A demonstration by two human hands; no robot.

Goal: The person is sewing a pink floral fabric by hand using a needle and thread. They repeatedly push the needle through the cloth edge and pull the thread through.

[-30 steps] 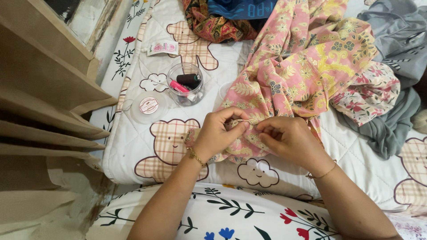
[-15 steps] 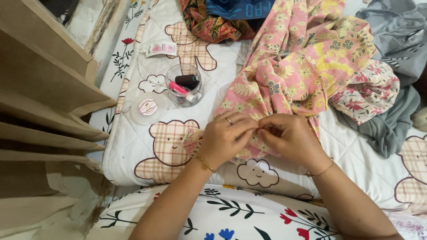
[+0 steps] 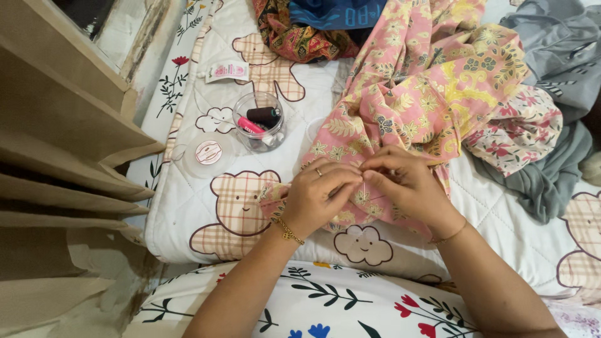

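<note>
Left hand (image 3: 319, 197) and right hand (image 3: 407, 188) meet, fingers pinched together on the pink floral fabric (image 3: 413, 94); a clear jar of thread spools (image 3: 258, 120) sits at ten o'clock.

Left hand (image 3: 318, 199) and right hand (image 3: 405, 185) meet fingertip to fingertip, both pinching a fold of the pink floral cloth (image 3: 418, 87). Cloth bulk lies heaped beyond the pinch. Left of and beyond the pinch stands a clear jar (image 3: 259, 121) of thread spools, its round lid (image 3: 208, 152) flat beside it on the bear-print quilt (image 3: 206, 206).
</note>
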